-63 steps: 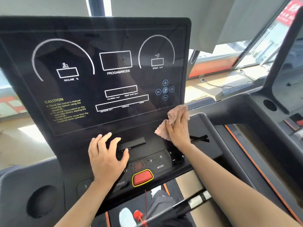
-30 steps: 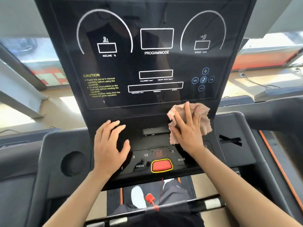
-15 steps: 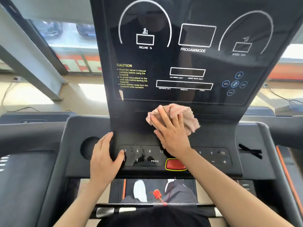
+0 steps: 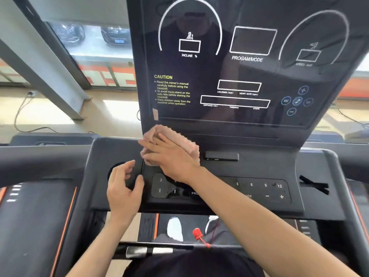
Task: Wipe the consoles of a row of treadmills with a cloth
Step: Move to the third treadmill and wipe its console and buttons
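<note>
Right hand (image 4: 173, 158) pressing, fingers flat and extended, the pink cloth (image 4: 187, 144) against the console (image 4: 259, 166) below its screen; left hand (image 4: 123, 188) loosely curled, empty, beside the cup recess (image 4: 114, 166).

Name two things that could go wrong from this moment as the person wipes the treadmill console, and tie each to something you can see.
1. The right hand presses the pink cloth just above the button panel; the forearm crosses it and could press a key.

2. The red safety clip and its cord hang below the console; a low sweep might snag them.
</note>
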Demonstrator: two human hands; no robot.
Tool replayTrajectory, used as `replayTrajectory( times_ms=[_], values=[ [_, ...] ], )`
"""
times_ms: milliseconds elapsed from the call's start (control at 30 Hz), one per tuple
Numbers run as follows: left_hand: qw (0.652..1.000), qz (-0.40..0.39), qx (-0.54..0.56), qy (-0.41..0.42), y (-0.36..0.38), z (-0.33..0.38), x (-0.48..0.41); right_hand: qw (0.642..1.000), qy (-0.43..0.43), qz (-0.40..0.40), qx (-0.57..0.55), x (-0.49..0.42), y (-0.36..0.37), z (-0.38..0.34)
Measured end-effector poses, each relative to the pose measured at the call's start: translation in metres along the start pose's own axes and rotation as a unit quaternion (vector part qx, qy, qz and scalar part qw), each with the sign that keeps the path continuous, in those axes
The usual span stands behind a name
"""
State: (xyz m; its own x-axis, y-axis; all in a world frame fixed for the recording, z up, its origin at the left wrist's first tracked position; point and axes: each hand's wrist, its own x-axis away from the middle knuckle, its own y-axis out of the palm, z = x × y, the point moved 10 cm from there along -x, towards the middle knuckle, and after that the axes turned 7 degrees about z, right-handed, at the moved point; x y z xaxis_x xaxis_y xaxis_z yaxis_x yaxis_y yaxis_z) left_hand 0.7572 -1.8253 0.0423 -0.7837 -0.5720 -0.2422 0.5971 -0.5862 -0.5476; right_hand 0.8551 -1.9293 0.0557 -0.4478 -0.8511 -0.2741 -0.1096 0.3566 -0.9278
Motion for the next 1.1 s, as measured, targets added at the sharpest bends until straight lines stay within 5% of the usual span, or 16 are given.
replayTrajectory(
  times_ms=[100,200,400,567,767,1100],
  values=[
    [0.999,0.009,0.008,0.034,-0.001,0.009,-0.004,0.995,0.012,0.060,-0.072,0.007,-0.020,-0.009],
    [0.986,-0.013,-0.005,0.164,0.012,0.040,-0.002,0.966,0.077,0.182,-0.167,0.041,-0.051,-0.003],
    [0.919,-0.194,-0.140,0.312,0.077,0.058,0.002,0.900,0.315,0.285,-0.101,0.161,-0.082,0.054],
    [0.896,-0.230,-0.276,0.261,0.090,0.042,0.004,0.829,0.488,0.270,0.035,0.271,-0.101,0.088],
    [0.899,-0.241,-0.298,0.209,0.112,0.046,0.044,0.753,0.626,0.176,0.094,0.353,-0.099,0.116],
    [0.889,-0.288,-0.261,0.240,0.167,0.088,0.088,0.769,0.618,0.127,0.100,0.369,-0.091,0.120]
  ],
)
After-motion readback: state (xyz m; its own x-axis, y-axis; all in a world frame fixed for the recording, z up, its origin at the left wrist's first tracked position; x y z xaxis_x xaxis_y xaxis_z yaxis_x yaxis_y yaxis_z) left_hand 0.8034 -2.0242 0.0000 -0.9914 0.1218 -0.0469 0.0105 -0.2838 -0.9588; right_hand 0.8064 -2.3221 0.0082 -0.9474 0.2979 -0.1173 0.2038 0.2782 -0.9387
